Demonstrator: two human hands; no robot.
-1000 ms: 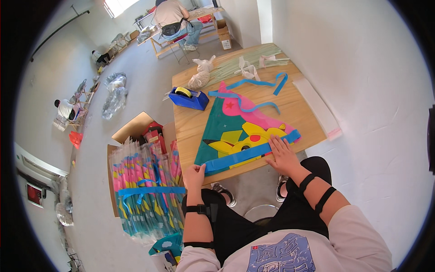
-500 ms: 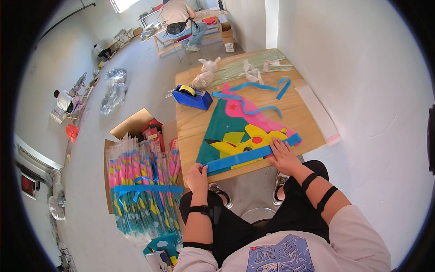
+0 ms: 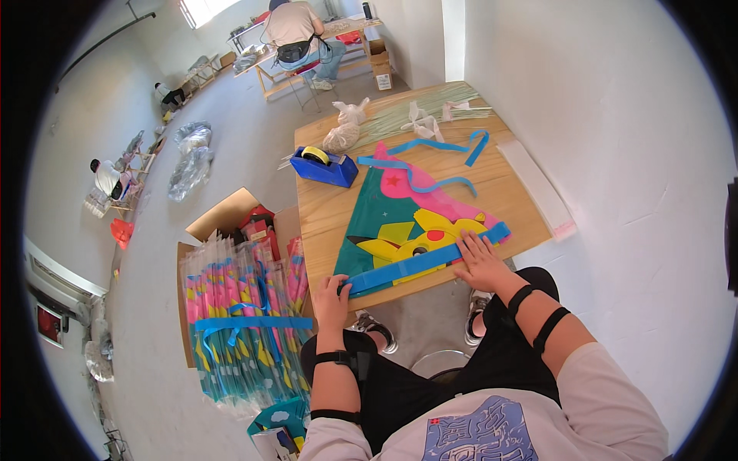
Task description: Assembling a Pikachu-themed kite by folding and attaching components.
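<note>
On the wooden table lies a folded fabric kite (image 3: 367,215) in green and pink with a yellow cartoon figure. A flat blue strip (image 3: 407,266) runs along its near edge. My left hand (image 3: 331,302) is closed at the strip's left end, by the kite's corner, its thumb and fingers curled there. My right hand (image 3: 484,265) rests on the strip and the yellow print toward the right end, fingers stretched out flat. A loose blue ribbon (image 3: 415,175) trails from the kite's far tip across the table.
A blue tape dispenser (image 3: 326,170) stands at the table's left edge. Knotted plastic bags (image 3: 343,129) and thin pale rods (image 3: 392,117) lie at the far side. Left of the table, a cardboard box (image 3: 223,213) holds several packed kites (image 3: 246,292). Other people sit at tables farther off.
My left hand's fingers have shifted slightly at the strip's left end. The right hand stays flat in nearly the same place. The whole view has moved a little.
</note>
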